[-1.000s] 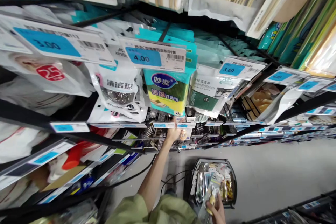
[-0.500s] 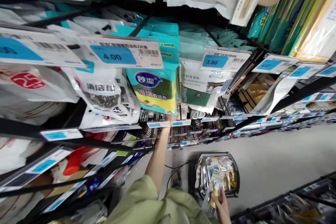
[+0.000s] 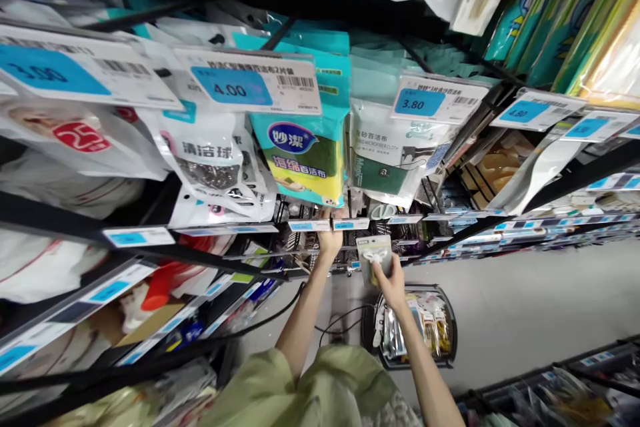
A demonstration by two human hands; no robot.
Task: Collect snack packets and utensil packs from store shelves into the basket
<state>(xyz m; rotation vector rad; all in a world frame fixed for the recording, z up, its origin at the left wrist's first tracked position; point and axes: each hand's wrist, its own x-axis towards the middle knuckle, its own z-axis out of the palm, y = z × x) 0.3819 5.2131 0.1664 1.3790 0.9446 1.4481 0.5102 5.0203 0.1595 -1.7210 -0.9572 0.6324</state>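
Note:
My right hand (image 3: 393,283) grips a small clear pack (image 3: 376,253) on grey card with something white inside, in front of the shelf rails. To its left, my left hand (image 3: 331,237) reaches in at the price strip (image 3: 306,225); its fingers are mostly hidden behind the labels, so their hold cannot be seen. Just above that hand hangs a teal and yellow pack of sponge cloths (image 3: 300,160). A white and green microfiber cloth pack (image 3: 383,153) hangs beside it. Below my right hand, a dark shopping basket (image 3: 453,323) on the floor holds several packaged goods.
Price labels (image 3: 255,83) jut out along the upper rail. White bags of scouring balls (image 3: 207,160) hang to the left. Black cables (image 3: 273,317) trail below the shelf. Another stocked shelf (image 3: 565,373) stands at the lower right, across the grey floor (image 3: 525,307).
My right hand has lifted the small pack from over the basket up to the shelf, close to my left hand. My left hand stays at the price strip. The view has shifted slightly.

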